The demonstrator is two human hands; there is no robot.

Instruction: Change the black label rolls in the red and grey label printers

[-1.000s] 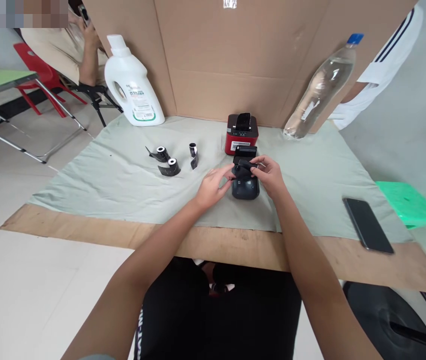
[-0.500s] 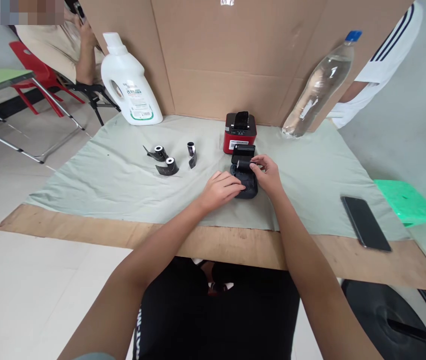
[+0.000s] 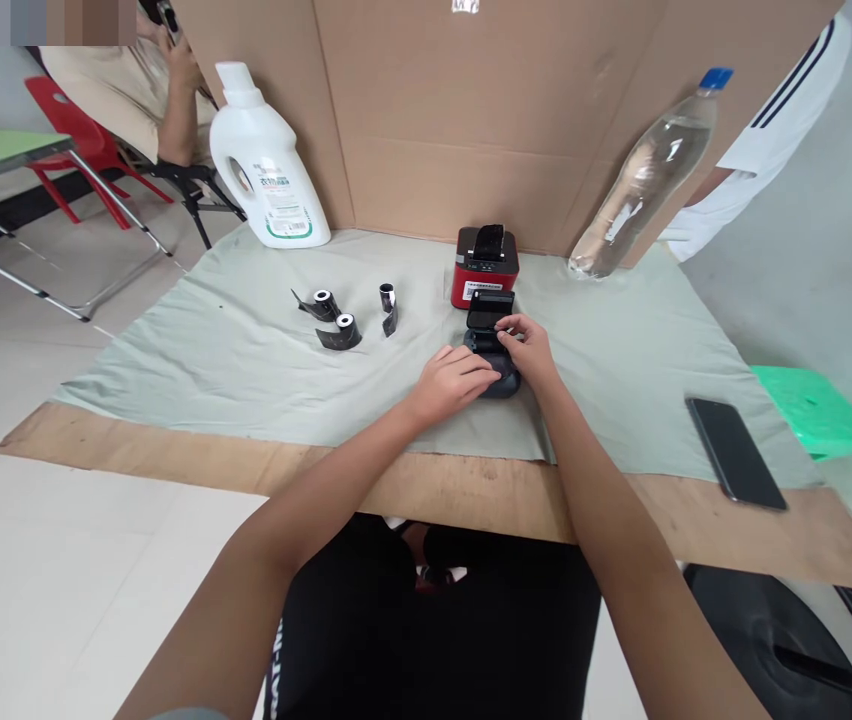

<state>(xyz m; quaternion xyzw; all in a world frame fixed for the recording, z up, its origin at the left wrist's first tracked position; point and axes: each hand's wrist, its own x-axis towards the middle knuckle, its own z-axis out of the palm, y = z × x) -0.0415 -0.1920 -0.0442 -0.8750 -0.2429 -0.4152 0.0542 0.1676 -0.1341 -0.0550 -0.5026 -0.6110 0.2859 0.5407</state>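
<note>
While the black printer [image 3: 502, 387] stands open on the cloth [image 3: 261, 300], long axis running fore-and-aft, its raised lid [image 3: 487, 316] marks the far end. Right hand [image 3: 531, 350] touches its right side, left hand [image 3: 452, 383] overlies the near end, both equally close; whether either grips, cannot tell.
</note>
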